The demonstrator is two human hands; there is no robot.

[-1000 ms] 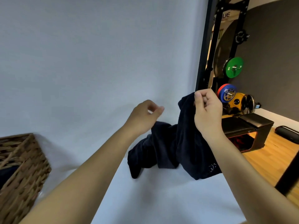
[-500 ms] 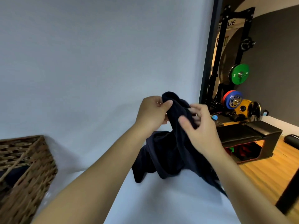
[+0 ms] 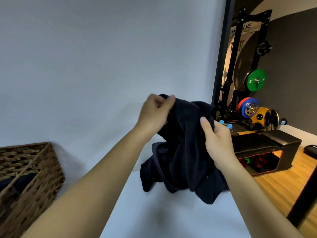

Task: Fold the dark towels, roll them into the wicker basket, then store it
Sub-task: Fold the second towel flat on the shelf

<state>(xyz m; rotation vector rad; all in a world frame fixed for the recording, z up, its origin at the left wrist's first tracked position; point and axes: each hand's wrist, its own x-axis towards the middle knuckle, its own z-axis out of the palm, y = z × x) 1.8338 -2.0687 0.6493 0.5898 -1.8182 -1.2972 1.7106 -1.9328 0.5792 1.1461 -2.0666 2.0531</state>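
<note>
Over the white table (image 3: pixel 171 220), task looks early — dark towel (image 3: pixel 185 152) bunched and unfolded, hem dragging on the surface, left hand (image 3: pixel 155 112) pinching its top edge, right hand (image 3: pixel 216 138) gripping a fold, while wicker basket (image 3: pixel 34 169) at left already holds dark cloth — storing not yet done.

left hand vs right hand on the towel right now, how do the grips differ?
The left hand sits higher and farther back, pinching the top edge of the dark towel; the right hand is lower and nearer the camera, gripping a fold partway down. The left hand's fingers bunch tight over the edge; the right hand's thumb lies on top of the cloth. Both hold the same towel, lifted and crumpled, its lower end on the white surface.
</note>
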